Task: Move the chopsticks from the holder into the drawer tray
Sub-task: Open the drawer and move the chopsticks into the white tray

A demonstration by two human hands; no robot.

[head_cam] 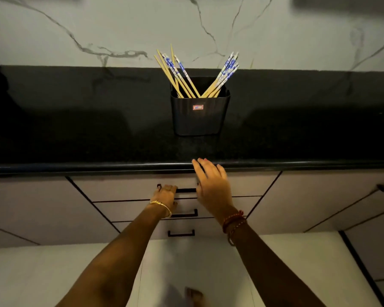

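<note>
A black bar handle point(185, 190) on the top pale cabinet drawer point(129, 188) is being gripped by the left hand point(166, 194), fingers curled round its left end, presumably so that the drawer, not yet opened, can be pulled out to reach the tray, which is hidden from view. The right hand point(211, 183) is being held just above the drawer front, at the rounded edge of the dark speckled stone countertop point(75, 134), its fingers spread and holding nothing, apparently being kept free for the chopsticks. The wooden chopsticks with blue-and-white patterned tops point(225, 73) are all being kept upright in a black rectangular plastic holder point(199, 116), fanned out in two bunches that are leaning against opposite sides. The holder is being stood near the middle of the countertop, in front of a white marble-veined backsplash point(98, 29), directly behind the drawer, so the carry is judged to be short. Two lower drawers with matching handles are being left shut.
</note>
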